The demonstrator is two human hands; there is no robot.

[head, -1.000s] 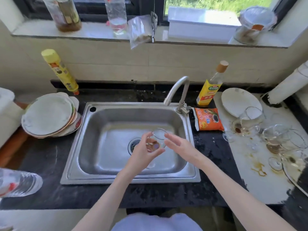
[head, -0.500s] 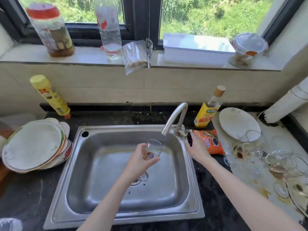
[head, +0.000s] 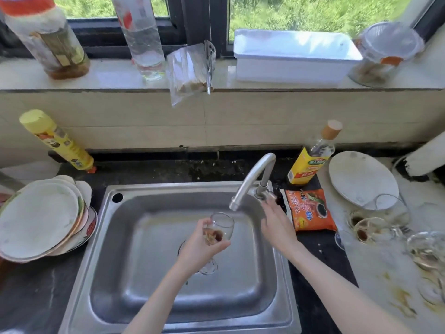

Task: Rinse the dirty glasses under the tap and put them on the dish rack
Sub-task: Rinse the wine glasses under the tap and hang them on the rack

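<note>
— Glass (head: 220, 229): who has it?
— The left hand (head: 199, 247) holds its bowl, over the sink (head: 154, 273), just under the tap (head: 250, 182) spout.
— And the right hand (head: 277, 225)?
— Its fingers reach to the tap handle; blurry, so I cannot tell the grip.
— Any room?
— The sink middle is open. Plates (head: 41, 218) sit by its left edge, dirty glasses (head: 375, 225) to the right.

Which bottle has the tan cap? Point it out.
The oil bottle with the yellow label, standing right of the tap. The yellow bottle is left of the sink; the others stand on the windowsill.
</note>
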